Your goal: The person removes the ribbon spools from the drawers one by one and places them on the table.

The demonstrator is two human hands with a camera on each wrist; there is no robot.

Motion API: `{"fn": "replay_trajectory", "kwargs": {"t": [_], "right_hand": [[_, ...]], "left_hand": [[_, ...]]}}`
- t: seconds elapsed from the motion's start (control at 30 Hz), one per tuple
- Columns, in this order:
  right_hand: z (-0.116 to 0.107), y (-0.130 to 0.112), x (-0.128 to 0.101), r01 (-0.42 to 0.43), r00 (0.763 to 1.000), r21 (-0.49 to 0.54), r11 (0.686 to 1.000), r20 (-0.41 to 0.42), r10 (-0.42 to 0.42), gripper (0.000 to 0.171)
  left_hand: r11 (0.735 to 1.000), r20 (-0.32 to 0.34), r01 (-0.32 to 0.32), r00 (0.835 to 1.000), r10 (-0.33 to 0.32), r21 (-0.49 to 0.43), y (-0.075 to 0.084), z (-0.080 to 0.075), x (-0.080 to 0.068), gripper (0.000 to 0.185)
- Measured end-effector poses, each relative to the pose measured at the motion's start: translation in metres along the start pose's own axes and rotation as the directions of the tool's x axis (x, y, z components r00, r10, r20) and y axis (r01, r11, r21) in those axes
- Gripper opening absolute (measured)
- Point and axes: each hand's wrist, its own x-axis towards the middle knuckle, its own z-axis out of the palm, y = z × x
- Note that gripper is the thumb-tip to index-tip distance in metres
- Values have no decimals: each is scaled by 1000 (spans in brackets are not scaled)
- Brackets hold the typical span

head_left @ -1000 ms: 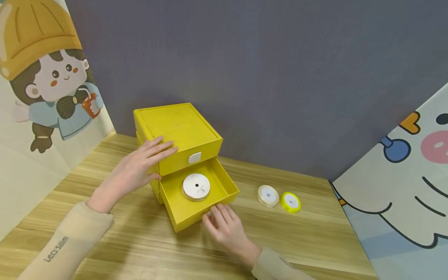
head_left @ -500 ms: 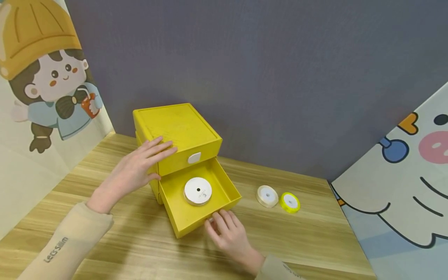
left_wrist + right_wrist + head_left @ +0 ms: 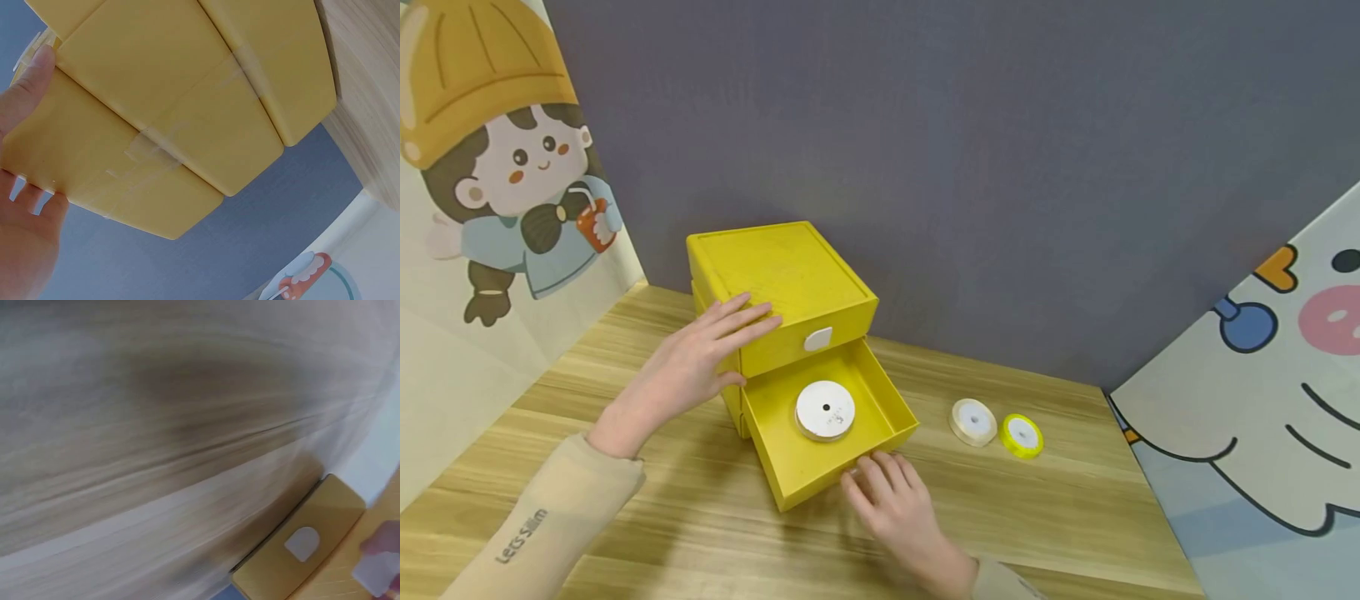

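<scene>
I see my left hand (image 3: 688,371) lying flat, fingers straight, against the square yellow plastic drawer box (image 3: 778,279). My right hand (image 3: 891,500) curls fingertips on its pulled-out lower drawer (image 3: 880,417), where a flat white ribbon spool (image 3: 825,410) lies, above the wood-grain surface (image 3: 1060,508).

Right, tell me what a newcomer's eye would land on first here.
The bright yellow drawer box in the middle of the wooden table, its lower drawer pulled out with a white ribbon spool lying inside. The left hand rests on the box's side, the right hand at the drawer front. Two smaller spools lie on the table to the right.
</scene>
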Motion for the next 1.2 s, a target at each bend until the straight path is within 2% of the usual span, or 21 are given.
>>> {"fn": "replay_trajectory", "kwargs": {"t": [0.13,0.27,0.4,0.6,0.83,0.93,1.0,1.03,1.1,1.2], "right_hand": [[-6,0,0,-96,991,68,993,102,89,30],[-14,5,9,-170,974,122,978,170,148,16],[-24,14,23,-219,953,175,960,248,172,33],[-30,28,43,-350,871,253,902,441,215,37],[-32,44,73,-429,785,321,845,595,172,33],[-32,51,88,-464,729,353,812,673,124,33],[-30,57,97,-492,680,385,781,730,68,35],[-29,60,101,-513,647,398,761,762,38,36],[-23,67,109,-561,566,410,719,824,-29,39],[-15,76,119,-614,455,414,672,881,-127,43]], "left_hand": [[1000,5,5,1000,-5,-4,0,0,0,101],[1000,-2,5,1000,-5,-10,0,0,0,101],[1000,-7,1,1000,-2,-9,0,1,0,101],[1000,-8,6,1000,-6,-16,0,0,0,102],[1000,-7,7,1000,-7,-15,0,1,-1,102],[1000,-5,-2,1000,2,-22,0,1,0,101],[1000,-5,-5,1000,5,-25,0,1,0,100],[1000,-5,-6,1000,6,-27,0,1,0,100],[1000,-5,-5,1000,5,-30,-1,1,0,100],[999,-3,2,1000,-2,-34,-1,0,0,100]]}}
